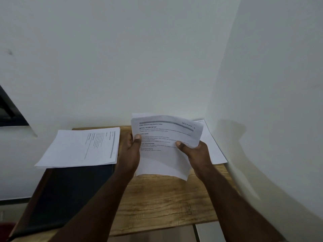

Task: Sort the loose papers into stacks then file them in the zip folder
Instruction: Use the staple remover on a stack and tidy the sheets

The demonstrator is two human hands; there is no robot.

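I hold a bundle of printed white papers [164, 159] upright above the wooden table [166, 203]. My left hand [130, 151] grips its left edge, thumb on the front sheet. My right hand [195, 154] grips the right side, thumb pressed on the text. A second stack of papers [80, 149] lies at the left, partly on top of the dark zip folder [70, 193], which lies flat and looks closed. Another sheet [212, 147] lies on the table at the right, behind my right hand.
The table stands in a corner, with white walls [157, 67] close behind and to the right. A dark window frame [8, 109] shows at the far left. The stack at the left overhangs the table's left edge.
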